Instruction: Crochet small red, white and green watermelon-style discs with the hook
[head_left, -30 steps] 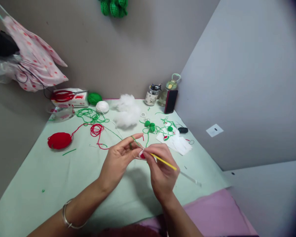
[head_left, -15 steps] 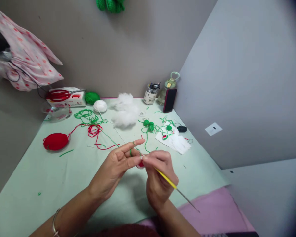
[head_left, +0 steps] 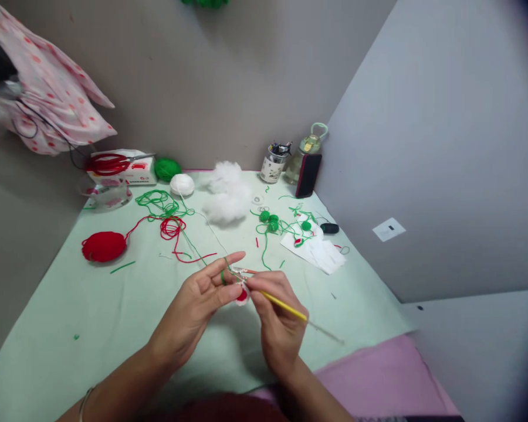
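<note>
A small round crocheted piece (head_left: 242, 295), red in the middle with a white rim, is pinched between thumb and fingers of my left hand (head_left: 202, 299). Green yarn loops round the raised fingers of that hand. My right hand (head_left: 281, 319) grips a crochet hook (head_left: 286, 305) with a yellow handle; its tip is at the piece's upper edge, and its thin metal end points down to the right. Behind my hands, green yarn and white yarn run back to the tangled green strands (head_left: 158, 203) and the white yarn ball (head_left: 182, 184).
A red yarn ball (head_left: 104, 246) lies at left, near red scissors (head_left: 110, 163) on a box. White stuffing (head_left: 227, 193) sits at the back. Right of it are small green balls (head_left: 273, 223), papers (head_left: 321, 252), a pen cup (head_left: 273, 165), a phone (head_left: 308, 176) and a bottle (head_left: 295, 164).
Both hands have shifted slightly left. The round piece now shows its red middle, and the hook lies flatter. The view has moved a little, shifting the background.
</note>
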Demonstrator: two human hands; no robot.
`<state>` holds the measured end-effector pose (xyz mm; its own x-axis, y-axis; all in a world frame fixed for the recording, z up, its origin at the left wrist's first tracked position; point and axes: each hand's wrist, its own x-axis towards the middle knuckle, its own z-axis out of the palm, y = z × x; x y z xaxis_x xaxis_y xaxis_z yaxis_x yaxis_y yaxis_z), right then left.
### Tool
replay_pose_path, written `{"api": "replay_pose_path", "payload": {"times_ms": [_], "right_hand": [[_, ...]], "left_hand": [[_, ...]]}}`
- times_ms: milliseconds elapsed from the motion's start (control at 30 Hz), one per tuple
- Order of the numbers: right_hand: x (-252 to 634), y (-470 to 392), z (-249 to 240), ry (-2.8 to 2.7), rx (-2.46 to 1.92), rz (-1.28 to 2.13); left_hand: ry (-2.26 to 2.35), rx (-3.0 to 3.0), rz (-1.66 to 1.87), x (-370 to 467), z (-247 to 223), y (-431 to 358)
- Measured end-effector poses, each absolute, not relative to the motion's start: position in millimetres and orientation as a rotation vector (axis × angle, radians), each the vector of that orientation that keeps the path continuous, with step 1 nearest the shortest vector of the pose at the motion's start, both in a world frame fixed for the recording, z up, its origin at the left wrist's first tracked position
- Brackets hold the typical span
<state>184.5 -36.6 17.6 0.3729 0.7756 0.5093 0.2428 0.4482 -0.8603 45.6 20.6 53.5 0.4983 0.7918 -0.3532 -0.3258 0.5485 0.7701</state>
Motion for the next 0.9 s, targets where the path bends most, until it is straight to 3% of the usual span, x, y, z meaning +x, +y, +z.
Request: {"api": "replay_pose_path", "payload": {"times_ms": [467, 533, 667, 700, 900], "right_hand": [[203, -28, 39, -0.877, -0.927, 0.926], [197, -28, 36, -1.018, -1.011, 0.765], [189, -30, 23, -1.38, -1.083, -0.068], [190, -30, 22, -1.392, -1.075, -0.103], [203, -26, 35, -1.092, -0.976, 0.564]], "left_hand": [[0.708, 0.819, 0.76, 40, 58, 27], [0.712, 0.855, 0.843, 47, 56, 23], [0.677, 0.756, 0.837, 56, 52, 16], [0.662, 0.7, 0.801, 56, 53, 16], [0.679, 0.669, 0.831, 48, 57, 26]]}}
